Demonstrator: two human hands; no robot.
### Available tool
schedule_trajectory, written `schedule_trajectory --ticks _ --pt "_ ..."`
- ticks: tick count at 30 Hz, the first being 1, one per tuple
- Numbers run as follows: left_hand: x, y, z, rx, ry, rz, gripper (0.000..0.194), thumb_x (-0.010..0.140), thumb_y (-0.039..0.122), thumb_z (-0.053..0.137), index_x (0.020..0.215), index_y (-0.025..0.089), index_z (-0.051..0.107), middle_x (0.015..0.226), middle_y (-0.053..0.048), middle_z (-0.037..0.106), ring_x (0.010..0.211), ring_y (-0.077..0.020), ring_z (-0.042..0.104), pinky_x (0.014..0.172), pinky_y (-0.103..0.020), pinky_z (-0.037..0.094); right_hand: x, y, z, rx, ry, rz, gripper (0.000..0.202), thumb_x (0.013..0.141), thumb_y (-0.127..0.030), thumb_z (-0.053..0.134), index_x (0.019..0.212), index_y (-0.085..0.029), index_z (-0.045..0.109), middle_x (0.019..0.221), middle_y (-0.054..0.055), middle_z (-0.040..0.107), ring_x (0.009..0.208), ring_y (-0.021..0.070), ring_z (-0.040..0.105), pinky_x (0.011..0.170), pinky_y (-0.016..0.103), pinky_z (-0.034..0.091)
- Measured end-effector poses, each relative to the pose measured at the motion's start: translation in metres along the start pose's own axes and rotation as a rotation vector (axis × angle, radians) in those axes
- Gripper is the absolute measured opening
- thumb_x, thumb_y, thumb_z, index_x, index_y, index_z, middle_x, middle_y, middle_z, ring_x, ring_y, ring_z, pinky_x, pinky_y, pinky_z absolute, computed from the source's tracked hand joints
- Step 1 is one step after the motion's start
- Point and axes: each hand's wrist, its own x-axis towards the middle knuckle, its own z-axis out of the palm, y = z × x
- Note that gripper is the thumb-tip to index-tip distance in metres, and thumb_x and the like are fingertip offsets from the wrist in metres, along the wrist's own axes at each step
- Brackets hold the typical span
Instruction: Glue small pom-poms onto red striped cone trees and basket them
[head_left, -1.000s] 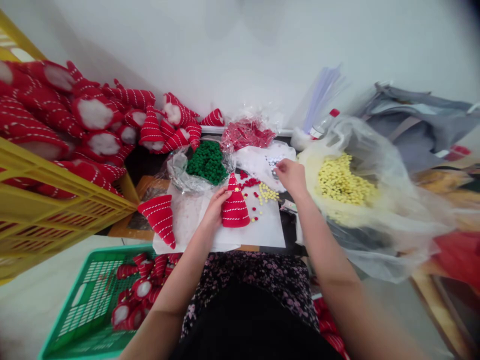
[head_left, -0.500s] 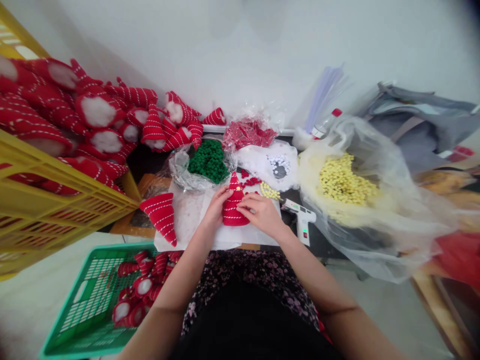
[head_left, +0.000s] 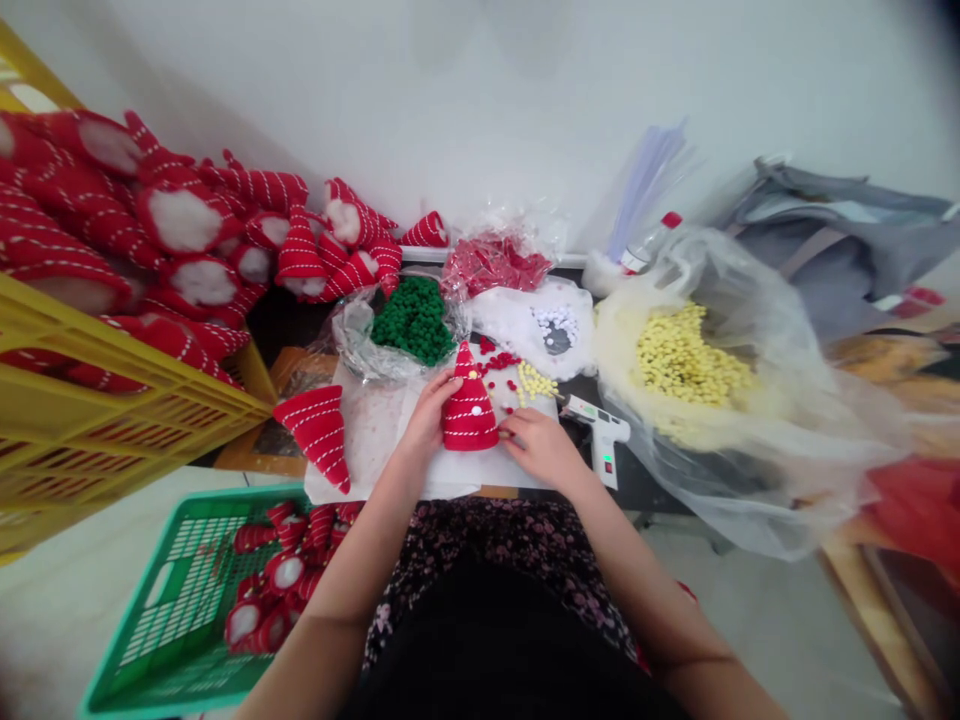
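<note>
A red cone hat (head_left: 469, 425) with white dashed stripes stands point-away on white paper (head_left: 367, 440), a yellow pompom near its tip and a white one lower down. My left hand (head_left: 430, 408) grips its left edge. My right hand (head_left: 536, 442) is at its lower right edge, fingers pressed together; what they hold, if anything, is too small to name. Loose red pompoms (head_left: 501, 361) and yellow pompoms (head_left: 536, 380) lie just beyond. A white glue gun (head_left: 604, 435) rests to the right. Another striped cone (head_left: 319, 430) lies to the left.
Bags of green pompoms (head_left: 412, 320), white pompoms (head_left: 555, 328) and yellow pompoms (head_left: 686, 360) stand behind and right. A yellow crate (head_left: 112, 400) with stuffed red cones (head_left: 184, 220) is at left. Below it sits a green basket (head_left: 142, 600) with red pieces.
My right hand has moved right, off the front of the hat to its lower edge. A white pompom now shows on the hat where my fingers were. My left hand keeps its hold.
</note>
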Motion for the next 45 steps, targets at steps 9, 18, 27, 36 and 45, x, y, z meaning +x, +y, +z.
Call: schedule_trajectory --ticks 9,18,27,36,45 --pt "0.000 0.000 -0.001 0.006 -0.007 -0.012 0.045 0.065 0.031 0.089 0.105 0.020 0.073 0.099 -0.004 0.079 0.100 -0.0275 0.074 0.087 -0.037 0.056 0.004 0.001 0.005 0.252 0.261 0.059 0.016 0.092 -0.015 0.062 0.099 -0.020 0.075 0.095 0.008 0.078 0.083 0.0231 0.074 0.075 0.036 0.060" --pt "-0.001 0.002 0.002 -0.015 0.005 -0.018 0.045 0.062 0.030 0.091 0.102 0.020 0.074 0.096 -0.003 0.079 0.094 -0.0259 0.074 0.087 -0.037 0.056 0.016 -0.010 0.009 0.604 0.479 0.108 0.008 0.089 -0.025 0.069 0.087 -0.022 0.075 0.088 0.006 0.080 0.080 0.0222 0.075 0.076 0.036 0.063" --pt "0.000 0.001 0.000 0.016 0.023 -0.015 0.040 0.064 0.030 0.089 0.099 0.022 0.073 0.093 -0.002 0.077 0.087 -0.0227 0.071 0.083 -0.035 0.054 0.021 -0.005 0.010 0.525 0.420 0.062 0.013 0.089 -0.020 0.064 0.086 -0.022 0.077 0.088 0.006 0.078 0.079 0.0207 0.072 0.066 0.030 0.056" --pt "-0.002 0.004 0.001 0.011 0.010 -0.042 0.043 0.063 0.032 0.090 0.101 0.021 0.072 0.090 -0.002 0.077 0.087 -0.0244 0.073 0.083 -0.037 0.057 0.011 0.038 -0.005 0.067 0.220 0.311 0.017 0.085 -0.009 0.065 0.088 -0.019 0.077 0.087 0.008 0.080 0.075 0.0233 0.072 0.074 0.034 0.053" --pt "-0.001 0.001 0.001 0.019 -0.008 -0.017 0.046 0.063 0.034 0.089 0.103 0.021 0.072 0.094 -0.002 0.077 0.093 -0.0253 0.073 0.086 -0.037 0.056 0.007 0.015 0.001 0.068 0.195 0.203 0.013 0.084 -0.008 0.066 0.083 -0.019 0.072 0.083 0.006 0.076 0.072 0.0209 0.070 0.070 0.030 0.052"
